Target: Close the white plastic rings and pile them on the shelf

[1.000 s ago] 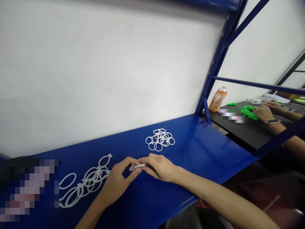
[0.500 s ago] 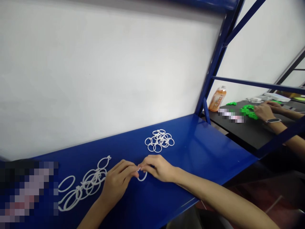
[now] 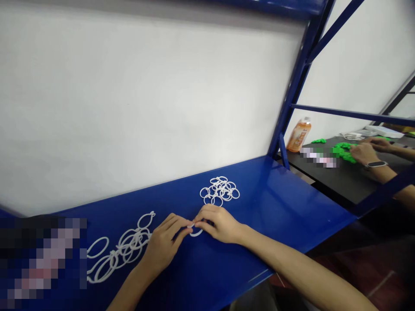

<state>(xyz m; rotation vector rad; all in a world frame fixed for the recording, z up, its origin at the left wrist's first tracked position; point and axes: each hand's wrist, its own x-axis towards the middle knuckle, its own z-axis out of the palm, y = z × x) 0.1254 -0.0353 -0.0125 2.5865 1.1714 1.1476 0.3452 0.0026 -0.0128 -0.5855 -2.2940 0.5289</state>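
A thin white ring (image 3: 196, 233) is pinched between the fingertips of my left hand (image 3: 167, 239) and my right hand (image 3: 218, 223), just over the blue table (image 3: 181, 276). Its upper part, where the fingers meet, is mostly hidden. To the left of my left hand lies a spread of larger white loops (image 3: 129, 245), overlapping one another, some with a small knob or tail. Beyond my right hand sits a cluster of smaller closed white rings (image 3: 223, 190).
A blue metal post (image 3: 288, 95) rises at the table's far right corner. Past it, on a black table (image 3: 327, 181), stand an orange bottle (image 3: 298, 134) and green pieces (image 3: 345, 152), with a co-worker's hands (image 3: 365, 153) at them. A blurred-out patch (image 3: 45, 259) covers the left front.
My hands have shifted slightly up and stay together on the ring, which now shows less below the fingers. The whole view has moved a little.
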